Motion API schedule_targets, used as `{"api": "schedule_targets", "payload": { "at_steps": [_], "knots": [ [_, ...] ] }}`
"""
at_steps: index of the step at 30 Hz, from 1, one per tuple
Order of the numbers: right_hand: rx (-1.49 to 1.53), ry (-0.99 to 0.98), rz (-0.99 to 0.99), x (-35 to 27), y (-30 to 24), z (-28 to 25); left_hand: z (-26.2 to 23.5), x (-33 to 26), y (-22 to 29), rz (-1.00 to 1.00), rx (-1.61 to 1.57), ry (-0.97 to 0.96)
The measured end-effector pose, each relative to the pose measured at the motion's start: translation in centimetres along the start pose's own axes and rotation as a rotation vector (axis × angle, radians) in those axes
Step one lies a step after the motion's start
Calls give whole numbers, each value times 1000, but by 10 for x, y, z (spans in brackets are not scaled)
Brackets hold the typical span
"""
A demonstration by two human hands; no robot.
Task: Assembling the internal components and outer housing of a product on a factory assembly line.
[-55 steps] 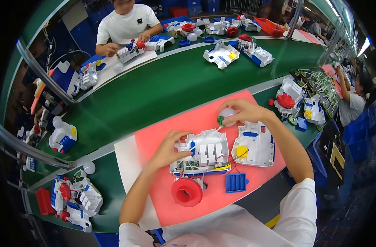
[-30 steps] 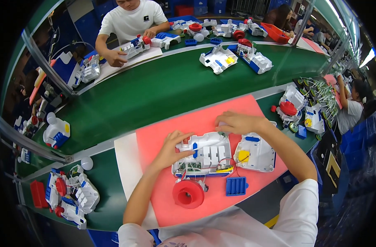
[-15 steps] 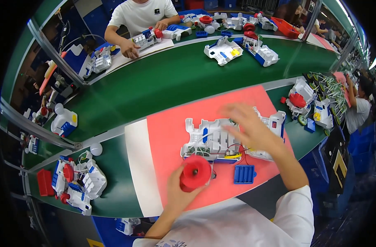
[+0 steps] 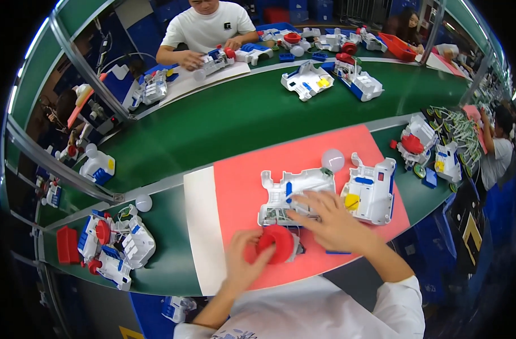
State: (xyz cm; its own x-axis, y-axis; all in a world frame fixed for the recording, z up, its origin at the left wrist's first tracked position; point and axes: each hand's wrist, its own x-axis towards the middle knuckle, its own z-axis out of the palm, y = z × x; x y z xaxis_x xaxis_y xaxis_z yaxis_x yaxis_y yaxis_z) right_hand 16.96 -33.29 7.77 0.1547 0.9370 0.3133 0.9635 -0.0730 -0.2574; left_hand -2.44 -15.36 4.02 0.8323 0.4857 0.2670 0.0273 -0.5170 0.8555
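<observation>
My left hand (image 4: 244,260) is closed on a red funnel-shaped part (image 4: 279,233), with the thumb over its ring. The part is held at the near edge of a white plastic housing half (image 4: 273,195), with a grey piece showing beside it. My right hand (image 4: 331,223) reaches over that housing with fingers spread; whether the fingertips touch its inside is unclear. At the housing's far right corner sits a white translucent dome (image 4: 333,160). A second white housing half (image 4: 372,189), with a yellow piece (image 4: 352,201) inside, lies to the right. Under my right wrist a blue cover (image 4: 338,252) is mostly hidden.
A pink mat (image 4: 235,198) lies under the work. Part-built white units with red parts stand left (image 4: 131,243) and right (image 4: 419,141). Beyond the green conveyor (image 4: 212,124), a person (image 4: 210,28) handles a similar unit. A red bin (image 4: 67,244) stands at far left.
My right hand has come nearer and to the left over the housing, and the dome now shows. The red part in my left hand has tilted and moved closer to the housing.
</observation>
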Motion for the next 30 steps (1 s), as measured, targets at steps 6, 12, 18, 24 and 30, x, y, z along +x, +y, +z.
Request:
{"api": "schedule_targets", "payload": {
  "at_steps": [6,12,18,24,30],
  "knots": [
    [-41,-131,41,-28,-45,24,18,-26,6,39,137,35],
    [226,232,172,10,-46,19,-4,27,11,-195,-208,-125],
    [471,-62,489,76,0,-16,-43,109,27,-416,-433,-369],
    [741,-188,635,103,42,-4,-30,82,-29,-4,-172,-162],
    [685,-45,762,99,54,9,-2,71,-38,-73,-114,-154]
  ]
}}
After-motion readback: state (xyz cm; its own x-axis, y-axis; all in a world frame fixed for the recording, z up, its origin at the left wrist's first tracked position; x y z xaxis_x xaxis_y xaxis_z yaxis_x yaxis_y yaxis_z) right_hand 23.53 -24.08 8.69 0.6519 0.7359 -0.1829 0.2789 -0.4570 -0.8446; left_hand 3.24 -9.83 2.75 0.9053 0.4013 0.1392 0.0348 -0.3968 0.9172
